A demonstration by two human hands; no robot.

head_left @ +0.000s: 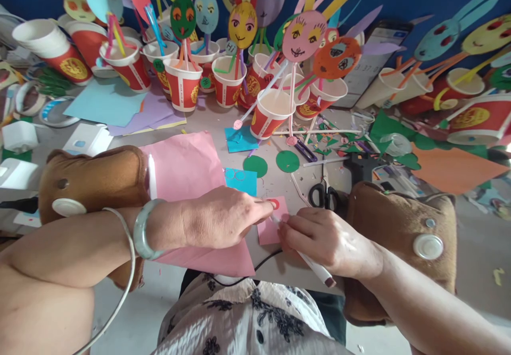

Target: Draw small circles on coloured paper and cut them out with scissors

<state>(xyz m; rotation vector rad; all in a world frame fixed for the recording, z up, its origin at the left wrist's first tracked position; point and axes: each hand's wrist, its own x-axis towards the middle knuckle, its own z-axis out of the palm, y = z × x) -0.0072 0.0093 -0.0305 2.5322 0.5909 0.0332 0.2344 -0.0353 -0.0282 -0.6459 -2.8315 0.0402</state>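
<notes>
A white marker pen with a dark end is gripped in my right hand, its tip pointing at a small pink sheet of paper. A red ring shape shows near the top of that sheet. My left hand is closed, its fingertips pressed together beside the ring; whatever they pinch is hidden. Beneath the left forearm lies a large pink sheet. Two blue paper pieces, one a small blue sheet with drawn circles, and green paper discs lie just beyond.
Black scissors lie right of centre, near paper scraps. Brown cushions, left and right, flank the work area. Several red paper cups with paper-faced figures line the back. A phone stands behind them. Orange paper lies right.
</notes>
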